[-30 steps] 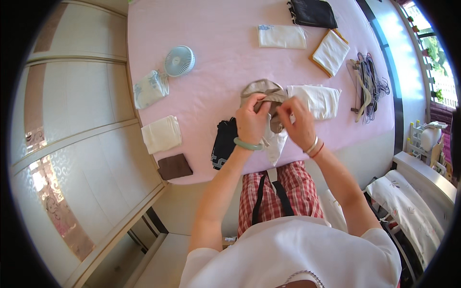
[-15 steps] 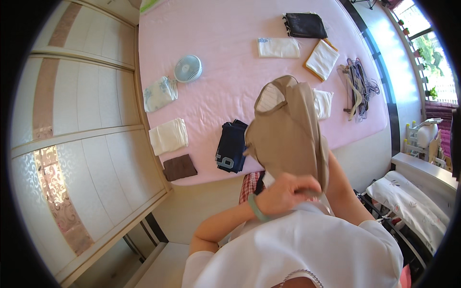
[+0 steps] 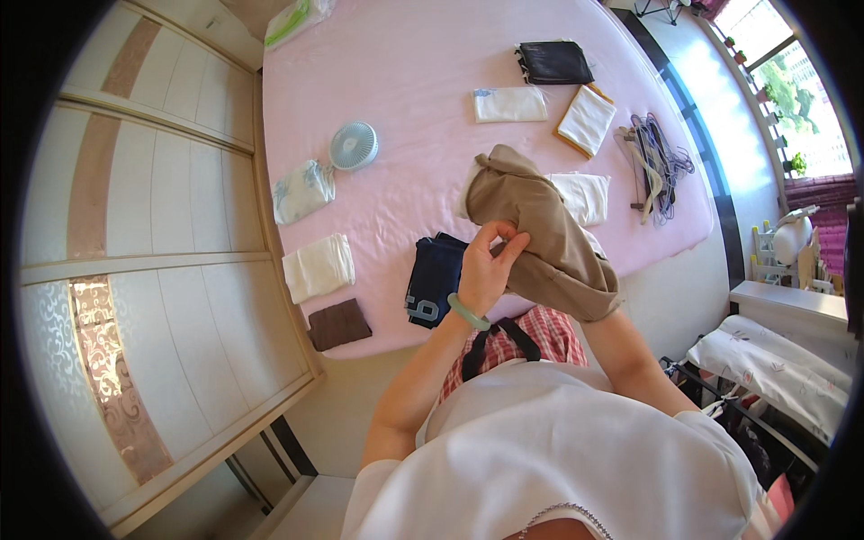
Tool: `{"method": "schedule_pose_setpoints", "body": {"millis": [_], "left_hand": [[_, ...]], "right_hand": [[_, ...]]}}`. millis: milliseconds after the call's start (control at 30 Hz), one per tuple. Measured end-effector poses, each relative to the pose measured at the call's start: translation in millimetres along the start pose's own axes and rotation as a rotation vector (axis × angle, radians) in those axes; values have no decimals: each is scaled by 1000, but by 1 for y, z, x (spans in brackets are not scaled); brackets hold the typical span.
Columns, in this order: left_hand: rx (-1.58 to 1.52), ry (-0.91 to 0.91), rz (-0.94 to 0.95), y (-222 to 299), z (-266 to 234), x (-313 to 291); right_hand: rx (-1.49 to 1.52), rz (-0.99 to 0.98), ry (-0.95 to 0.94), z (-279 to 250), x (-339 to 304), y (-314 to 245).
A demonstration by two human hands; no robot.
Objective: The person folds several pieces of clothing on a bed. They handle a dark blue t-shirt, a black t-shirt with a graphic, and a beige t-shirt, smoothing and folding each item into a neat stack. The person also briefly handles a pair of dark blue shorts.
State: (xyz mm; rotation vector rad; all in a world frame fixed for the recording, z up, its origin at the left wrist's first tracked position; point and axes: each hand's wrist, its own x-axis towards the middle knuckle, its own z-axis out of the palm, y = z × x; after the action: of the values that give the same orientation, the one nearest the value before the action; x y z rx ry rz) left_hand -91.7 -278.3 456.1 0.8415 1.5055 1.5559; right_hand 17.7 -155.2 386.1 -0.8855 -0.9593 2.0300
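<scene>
A: How's that brown garment gonna behave, you reckon?

B: Light and floppy, I'd say. It creases and bends all over and I can't spot anything stiff in it, so it'll probably sag wherever nothing holds it up. Surface looks smooth, so maybe a little slidey, but I doubt it's fragile.

A: Where is it exactly?

B: Up in front of the person, over the near edge of the pink bed, with its lower end draped by the right forearm. There's a navy folded garment on the bed to its left, and a white folded cloth peeks out past its right side.

A: And the hands?

B: The left hand has thumb and finger pinching the cloth near the left edge. The right hand is hidden by the fabric, so I honestly can't tell if it's spread or gripping.

A: Best spot to grab?

B: Edges or seams, two points well apart imo. One pinch mid-cloth would likely just bunch it. Upper left shows a pale strip, maybe lining, so I'd catch both layers there.
</scene>
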Motion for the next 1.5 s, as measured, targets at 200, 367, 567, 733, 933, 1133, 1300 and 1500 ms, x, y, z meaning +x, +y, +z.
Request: {"method": "schedule_pose_setpoints", "body": {"millis": [200,367,567,733,933,1133,1300,1500], "left_hand": [[161,-24,68,20,-4,-36],[120,52,-122,27,-9,-24],[385,-401,-165,9,-7,-61],[-135,-854,-437,32,2,-98],[-135,-569,-410,26,-40,-75],[786,-600,70,47,-99,-62],[508,-318,-177,-48,-183,-36],[135,165,-509,-52,-244,-22]], "right_hand": [[-18,-38,47,-3,-15,-8],[-38,-74,98,2,-15,-10],[-46,-139,216,21,-1,-16],[133,-58,100,29,10,-18],[47,370,-405,19,-8,-8],[-1662,56,-727,36,-74,-7],[-1752,-159,-1047,8,-93,-6],[-1222,-404,-883,-82,-66,-62]]}}
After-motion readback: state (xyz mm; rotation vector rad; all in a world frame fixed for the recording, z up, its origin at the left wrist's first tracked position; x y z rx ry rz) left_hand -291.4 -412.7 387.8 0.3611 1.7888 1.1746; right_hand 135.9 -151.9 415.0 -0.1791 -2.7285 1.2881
